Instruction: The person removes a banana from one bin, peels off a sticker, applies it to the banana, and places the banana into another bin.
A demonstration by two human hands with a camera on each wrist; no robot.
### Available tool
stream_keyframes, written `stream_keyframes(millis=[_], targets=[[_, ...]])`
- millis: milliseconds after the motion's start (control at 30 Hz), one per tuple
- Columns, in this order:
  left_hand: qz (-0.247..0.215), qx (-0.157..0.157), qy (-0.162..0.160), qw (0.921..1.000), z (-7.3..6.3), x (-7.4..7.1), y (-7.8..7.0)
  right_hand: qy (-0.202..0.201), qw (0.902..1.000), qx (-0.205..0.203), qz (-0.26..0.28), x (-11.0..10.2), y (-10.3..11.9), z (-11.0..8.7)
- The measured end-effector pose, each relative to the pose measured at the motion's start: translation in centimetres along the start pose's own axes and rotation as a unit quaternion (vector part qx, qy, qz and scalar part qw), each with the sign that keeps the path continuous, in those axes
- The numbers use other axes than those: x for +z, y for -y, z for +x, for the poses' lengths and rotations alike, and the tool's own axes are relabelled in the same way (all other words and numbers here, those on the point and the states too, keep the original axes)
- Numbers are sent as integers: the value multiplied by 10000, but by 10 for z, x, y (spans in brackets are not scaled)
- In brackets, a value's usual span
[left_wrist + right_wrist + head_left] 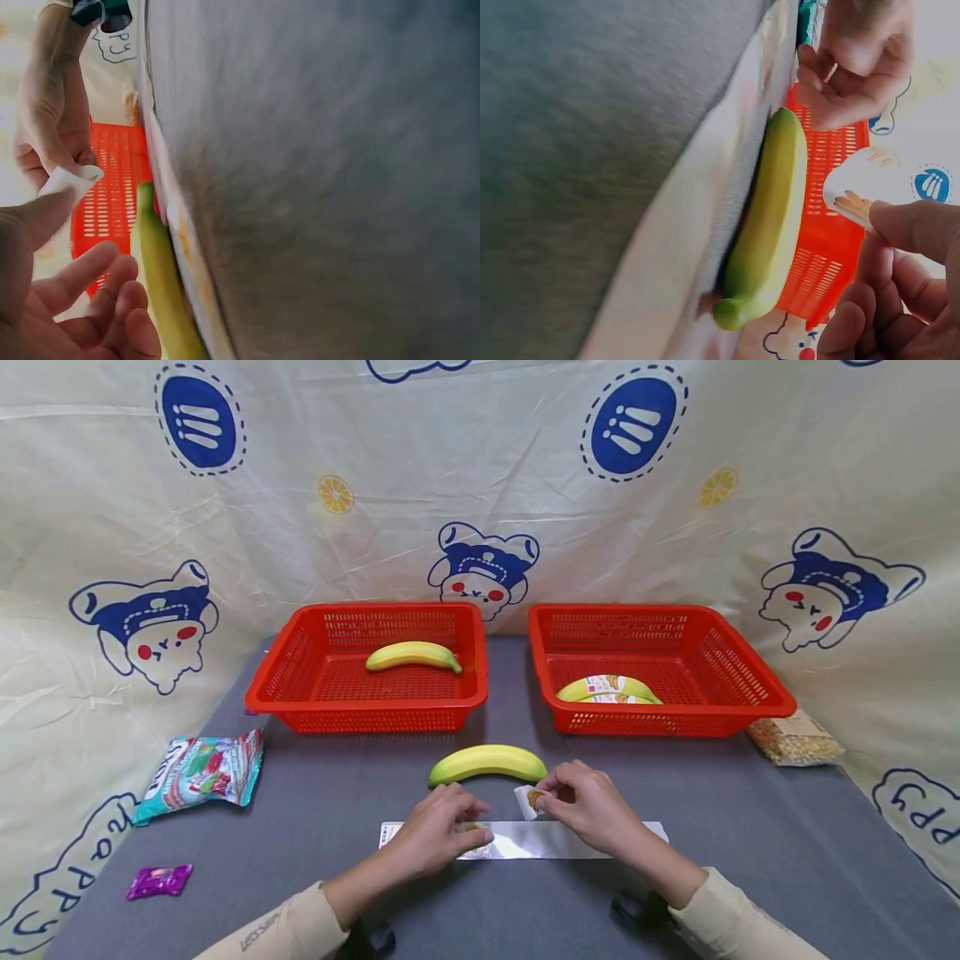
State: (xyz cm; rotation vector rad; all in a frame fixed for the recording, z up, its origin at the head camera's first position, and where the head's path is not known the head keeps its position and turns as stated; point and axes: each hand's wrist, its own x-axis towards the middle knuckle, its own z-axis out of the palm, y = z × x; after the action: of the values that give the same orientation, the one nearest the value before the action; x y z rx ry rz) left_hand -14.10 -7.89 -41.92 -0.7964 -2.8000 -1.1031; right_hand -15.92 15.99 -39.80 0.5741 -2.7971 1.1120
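My right hand point(588, 806) pinches a small white label with a printed picture point(861, 184) between thumb and fingertip. Its free end curls away from the fingers. Just left of it, my left hand point(438, 831) hovers over a shiny label strip point(551, 841), fingers loosely bent around nothing. The strip lies crosswise on the table beneath both hands, with printed labels at its left part, partly hidden by the left hand. Beyond the hands lies a yellow banana with a greenish end point(487, 762); no label shows on it. The right fingers are close to its right end.
Two red baskets stand at the back: the left basket point(375, 704) holds one banana point(412, 655), the right basket point(660, 710) holds labelled bananas point(611, 687). A teal snack bag point(202, 772) and small purple packet point(159, 882) lie left; a bag of grains point(798, 739) lies right.
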Motion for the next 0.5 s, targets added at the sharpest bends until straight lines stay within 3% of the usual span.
stream_keyframes(millis=[200,367,500], targets=[[-800,-371,-518,9948,13,-2,-12,-361,9984,-358,-236,2,8,9],[-994,-720,-712,9899,22,1,-19,-238,9990,-351,-122,4,15,10],[-1108,-680,-766,9885,25,3,-19,-147,9992,-361,62,5,19,10]])
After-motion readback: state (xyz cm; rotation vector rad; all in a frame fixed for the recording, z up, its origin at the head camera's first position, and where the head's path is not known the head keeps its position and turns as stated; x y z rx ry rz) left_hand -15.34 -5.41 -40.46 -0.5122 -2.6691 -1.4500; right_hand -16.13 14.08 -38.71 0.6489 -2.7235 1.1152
